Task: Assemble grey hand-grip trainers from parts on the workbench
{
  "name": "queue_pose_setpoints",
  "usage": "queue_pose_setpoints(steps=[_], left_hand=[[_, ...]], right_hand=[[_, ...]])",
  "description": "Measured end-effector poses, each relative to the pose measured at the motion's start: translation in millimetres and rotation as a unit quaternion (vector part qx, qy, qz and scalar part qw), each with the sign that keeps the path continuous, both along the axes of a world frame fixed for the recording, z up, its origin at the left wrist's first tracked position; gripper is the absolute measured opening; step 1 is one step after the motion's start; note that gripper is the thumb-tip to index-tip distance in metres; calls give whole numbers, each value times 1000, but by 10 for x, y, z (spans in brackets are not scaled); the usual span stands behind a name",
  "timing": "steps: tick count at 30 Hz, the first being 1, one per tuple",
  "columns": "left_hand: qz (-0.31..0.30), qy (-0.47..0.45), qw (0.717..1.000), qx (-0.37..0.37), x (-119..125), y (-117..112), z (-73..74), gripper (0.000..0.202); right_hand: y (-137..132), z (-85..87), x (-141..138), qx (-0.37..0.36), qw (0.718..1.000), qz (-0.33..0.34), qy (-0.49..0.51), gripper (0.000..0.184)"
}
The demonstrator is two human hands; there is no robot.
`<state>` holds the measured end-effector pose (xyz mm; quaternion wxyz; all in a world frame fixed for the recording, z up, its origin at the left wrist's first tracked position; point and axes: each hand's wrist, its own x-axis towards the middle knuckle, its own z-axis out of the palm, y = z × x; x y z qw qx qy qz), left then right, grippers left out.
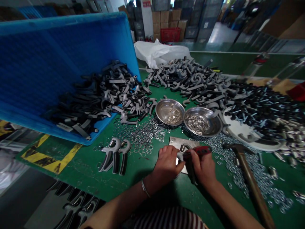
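My left hand (168, 162) is closed on a grey and black hand grip strengthener (186, 147), whose coil spring shows above a flat metal plate (175, 140). On the strengthener's other side, my right hand (205, 167) grips a tool with a red and black handle (203, 150). The tool's tip lies close to my left fingers, and its exact kind is hard to make out. Part of the strengthener is hidden by both hands. Left of the plate lie several assembled hand grip strengtheners (115, 156) with springs.
A tipped blue crate (133, 60) spills grip handles at left. Behind the plate are a steel bowl of small rings (164, 109) and a bowl of pins (214, 125). A hammer (250, 178) lies at right among loose nuts. Handles and black bolts (262, 101) are heaped behind.
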<state>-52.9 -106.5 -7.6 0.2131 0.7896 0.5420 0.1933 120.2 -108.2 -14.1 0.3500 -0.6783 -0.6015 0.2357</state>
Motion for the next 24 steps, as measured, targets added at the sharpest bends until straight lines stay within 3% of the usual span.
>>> queue_pose_setpoints(steps=[3, 5, 9, 12, 14, 16, 18, 21, 24], left_hand=[[1, 10, 1000, 0, 5, -11, -3, 33], [2, 22, 1000, -4, 14, -6, 2, 34], [3, 43, 999, -22, 35, 16, 28, 36], [9, 44, 999, -29, 40, -10, 34, 38], [15, 41, 999, -32, 32, -50, 47, 39], [10, 39, 998, -38, 3, -63, 93, 44], [-18, 37, 999, -35, -52, 19, 187, 50], [-72, 48, 996, 9, -163, 438, 393, 41], [-69, 122, 989, 38, -227, 1138, 556, 23]], right_hand=[[58, 17, -29, -2, 1000, 5, -5, 39], [169, 92, -62, -21, 995, 15, 97, 37], [415, 275, -126, -98, 934, 77, 334, 41], [470, 310, -18, -108, 914, 65, 386, 44], [428, 256, 204, -101, 944, 43, 310, 44], [354, 166, 525, -109, 980, 29, 166, 40], [295, 96, 866, -130, 990, 46, 8, 38], [364, 144, 1174, -72, 975, 98, -188, 37], [709, 374, 998, 76, 944, 168, -274, 28]])
